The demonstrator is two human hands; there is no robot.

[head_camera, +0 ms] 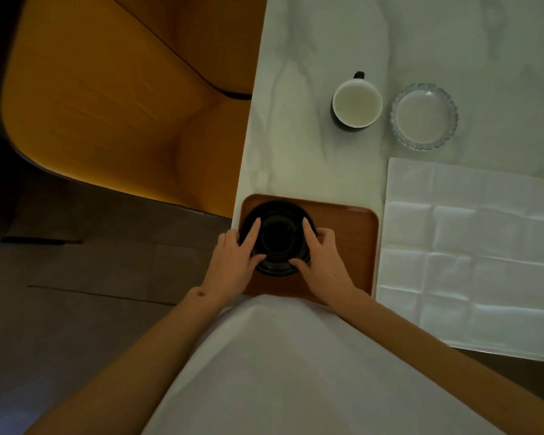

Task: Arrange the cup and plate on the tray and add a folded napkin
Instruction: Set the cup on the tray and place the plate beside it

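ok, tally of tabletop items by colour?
Black: 1, dish on the tray, held by left hand and right hand
Brown: 1, tray
White: 2, cup, napkin
Clear: 1, glass plate
Total: 5

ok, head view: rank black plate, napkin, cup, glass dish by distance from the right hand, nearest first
1. Black plate: under the right hand, on the left part of the tray.
2. Napkin: unfolded on the table, to the hand's right.
3. Cup: farther back on the table, almost straight beyond the hand.
4. Glass dish: right of the cup, farthest.
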